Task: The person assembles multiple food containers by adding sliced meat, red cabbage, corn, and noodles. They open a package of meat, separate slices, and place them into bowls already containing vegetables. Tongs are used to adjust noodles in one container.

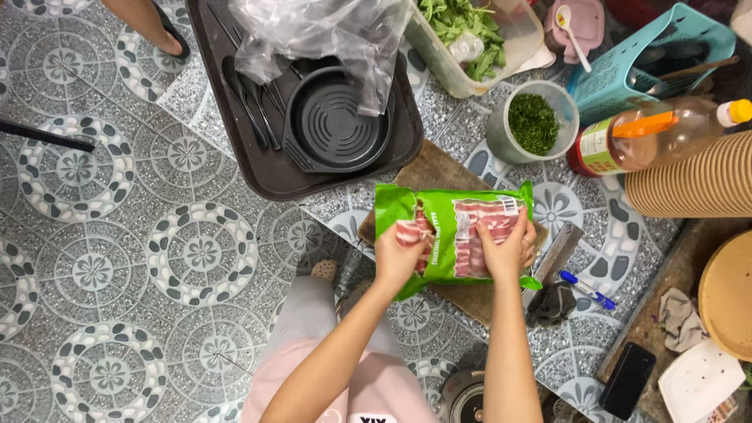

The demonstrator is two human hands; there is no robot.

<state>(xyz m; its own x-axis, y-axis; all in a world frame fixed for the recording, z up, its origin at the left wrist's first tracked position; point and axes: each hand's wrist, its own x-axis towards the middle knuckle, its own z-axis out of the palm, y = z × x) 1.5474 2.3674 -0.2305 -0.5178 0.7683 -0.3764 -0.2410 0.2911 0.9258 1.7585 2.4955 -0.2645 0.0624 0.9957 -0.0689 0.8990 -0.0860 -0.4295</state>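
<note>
A green plastic packet of sliced meat [458, 215] is held up over a wooden cutting board [427, 174] on the tiled floor. My left hand [398, 257] grips the packet's lower left part. My right hand [507, 251] grips its lower right part, fingers wrapped over the clear window showing the red and white slices. Both forearms reach up from the bottom of the view, above my knees in pink trousers.
A dark tray [258, 168] with a round black grill pan [338, 121], tongs and a clear bag lies behind. A tub of greens [470, 39], a cup of chopped herbs [533, 121], a sauce bottle [658, 133], a teal basket [627, 63], a cleaver [558, 254], a blue pen [587, 288] and a phone [627, 380] are around.
</note>
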